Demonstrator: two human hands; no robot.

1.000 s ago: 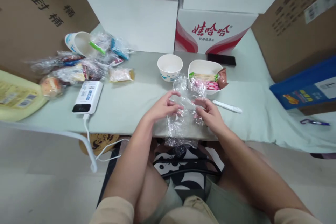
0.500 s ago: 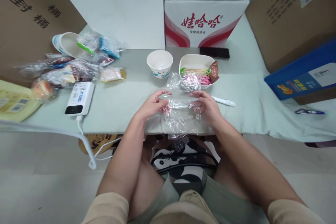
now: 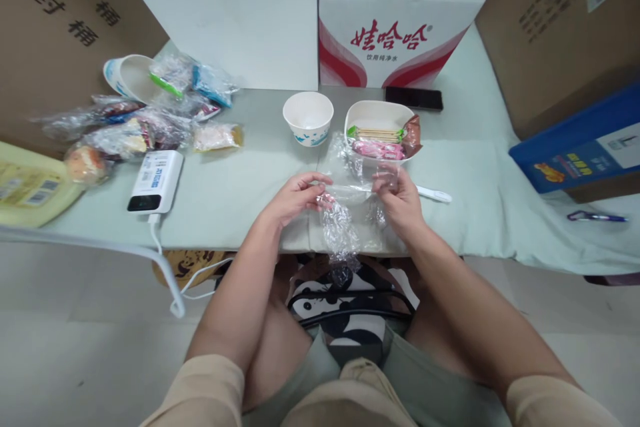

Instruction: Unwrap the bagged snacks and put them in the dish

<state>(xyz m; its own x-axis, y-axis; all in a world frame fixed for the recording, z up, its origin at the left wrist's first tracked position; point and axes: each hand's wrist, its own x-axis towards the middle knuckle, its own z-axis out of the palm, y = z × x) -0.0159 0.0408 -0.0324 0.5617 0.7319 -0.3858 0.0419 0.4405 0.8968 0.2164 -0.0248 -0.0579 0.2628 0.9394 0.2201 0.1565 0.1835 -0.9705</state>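
Both hands hold a crumpled clear plastic bag [image 3: 341, 225] at the table's front edge. My left hand [image 3: 296, 197] pinches its left side and my right hand [image 3: 397, 199] pinches its right side, so the bag stretches between them and its lower part hangs down over the edge. Just behind the hands stands a white squarish bowl [image 3: 379, 115] with wrapped snacks in it, among them pink packets [image 3: 377, 149] and a brown one. To its left is an empty white paper bowl [image 3: 307, 117].
A pile of bagged snacks [image 3: 145, 121] and a tipped cup [image 3: 127, 75] lie at the left, next to a white power bank [image 3: 155, 181] with a cable. A white pen [image 3: 434, 195] and black phone [image 3: 413, 98] lie near the bowl. Cardboard and white boxes ring the table.
The hands have drawn the bag toward the table edge and gathered it tighter. It no longer covers the front of the snack bowl, and more of it hangs over the edge.
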